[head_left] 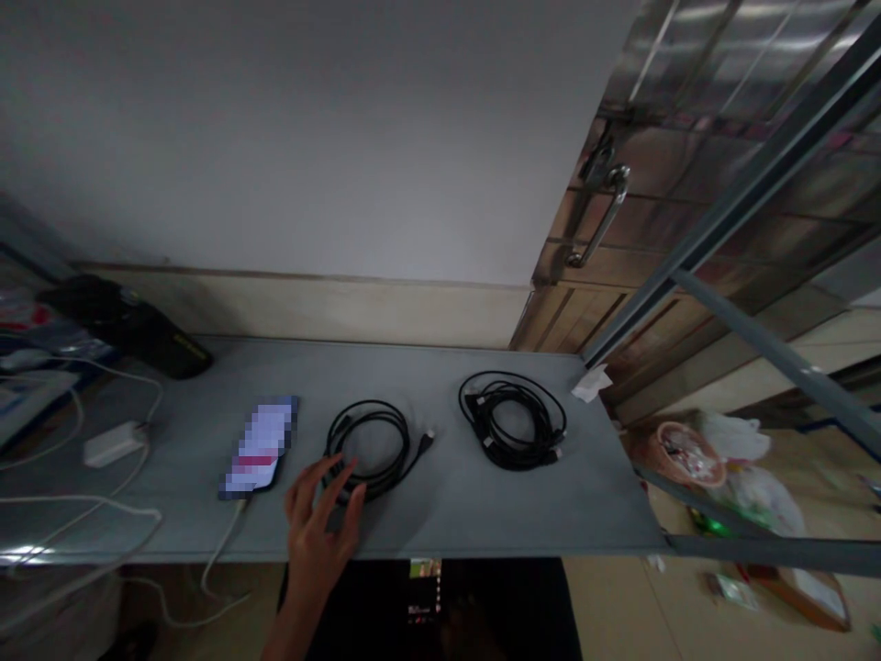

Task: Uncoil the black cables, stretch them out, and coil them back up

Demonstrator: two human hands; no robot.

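My left hand (317, 528) reaches up from the near edge of the grey shelf (454, 509), palm down with the fingers spread. Its fingertips rest on the near side of a coiled black cable (375, 445), whose plug end sticks out to the right. Nothing is gripped in the hand. A second, thicker coil of black cable (513, 420) lies further right on the shelf. A phone (260, 447) with a lit screen lies just left of the hand, with a white lead running from it. My right hand is out of view.
A white charger and white leads (114, 442) lie at the left, with a black pouch (130, 326) behind them. A crumpled white scrap (590, 384) sits at the shelf's right corner. A metal door with a handle (602, 216) stands to the right, and a basket (688, 454) on the floor below.
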